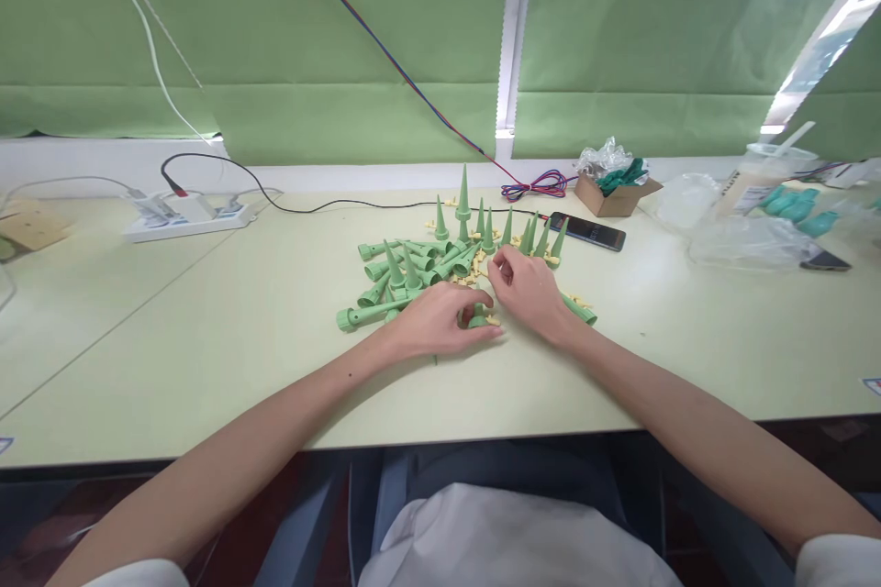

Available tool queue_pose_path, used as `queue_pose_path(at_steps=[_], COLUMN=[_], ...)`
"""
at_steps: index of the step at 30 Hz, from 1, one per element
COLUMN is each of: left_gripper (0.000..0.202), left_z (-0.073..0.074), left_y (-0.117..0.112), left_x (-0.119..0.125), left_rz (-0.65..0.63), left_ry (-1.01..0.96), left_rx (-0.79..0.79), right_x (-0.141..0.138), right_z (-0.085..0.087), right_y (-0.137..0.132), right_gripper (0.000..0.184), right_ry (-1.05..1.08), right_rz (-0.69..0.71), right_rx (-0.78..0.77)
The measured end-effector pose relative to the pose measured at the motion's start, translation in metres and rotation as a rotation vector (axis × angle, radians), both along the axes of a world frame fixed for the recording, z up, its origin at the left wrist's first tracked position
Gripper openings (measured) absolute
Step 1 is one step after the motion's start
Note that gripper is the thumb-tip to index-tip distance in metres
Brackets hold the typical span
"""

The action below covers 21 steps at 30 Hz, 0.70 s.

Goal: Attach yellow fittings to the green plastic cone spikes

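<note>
Green tubes (372,315) lay beside the L. hand (437,319), whose thumb and forefinger curved round a green cone (476,322) (firm grip or not: couldn't tell). Yellow pcs. (469,278) lay near the R. hand (529,289), fingers curled, pinch contents unclear.

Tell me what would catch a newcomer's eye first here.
Probably the heap of green parts mid-table, with several cones standing point-up and small yellow pieces among them. The left hand curves around a green piece at the near side; the right hand is beside it, fingers curled. Behind, large green blinds are crossed by a red-and-blue cable.
</note>
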<state>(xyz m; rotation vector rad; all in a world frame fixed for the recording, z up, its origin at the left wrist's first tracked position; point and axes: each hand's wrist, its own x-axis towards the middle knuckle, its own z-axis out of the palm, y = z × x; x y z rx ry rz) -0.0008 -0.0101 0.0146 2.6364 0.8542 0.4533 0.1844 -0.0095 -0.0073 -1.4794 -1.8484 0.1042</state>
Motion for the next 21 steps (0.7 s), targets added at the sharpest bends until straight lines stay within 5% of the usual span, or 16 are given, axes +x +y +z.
queue_pose_path(at_steps=[5,21], left_gripper=[0.035,0.039], left_z=[0.0,-0.004], left_y=[-0.002,-0.002], left_x=[0.002,0.004], left_rz=[-0.045,0.192], left_ry=[0.069,-0.056], left_rx=[0.03,0.084], right_x=[0.001,0.01], right_z=[0.002,-0.008], right_y=[0.0,0.013], right_gripper=[0.013,0.031], right_ry=[-0.047,-0.252], right_rz=[-0.008,0.232], right_rx=[-0.005,-0.01])
